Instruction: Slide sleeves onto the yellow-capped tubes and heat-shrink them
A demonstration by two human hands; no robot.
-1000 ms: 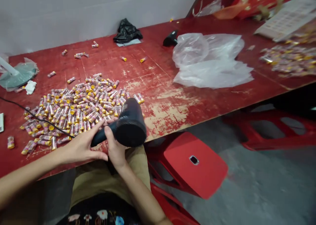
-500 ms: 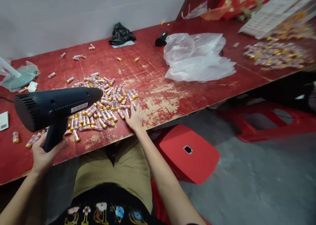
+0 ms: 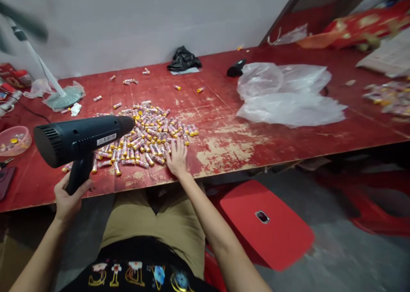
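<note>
My left hand (image 3: pixel 69 194) is wrapped round the handle of a dark heat gun (image 3: pixel 80 136), held over the table's front edge with its nozzle pointing right. Beyond and under the nozzle lies a pile of small clear tubes (image 3: pixel 150 132) with yellow caps and pinkish wrapping. At the pile's right front edge, my right hand (image 3: pixel 177 159) rests with fingers spread, its fingertips touching or very near the closest tubes. Part of the pile is hidden behind the heat gun.
The worn red table (image 3: pixel 221 149) carries clear plastic bags (image 3: pixel 285 97), a crumpled black bag (image 3: pixel 184 60), a fan stand (image 3: pixel 64 96) and a pink basket (image 3: pixel 16 140). More tubes (image 3: pixel 392 96) lie at the far right. A red stool (image 3: pixel 269 223) stands below the table's edge.
The view has swung left, bringing the pink basket and a phone into sight. My left hand still holds the heat gun; my right hand's fingers look more spread beside the pile.
</note>
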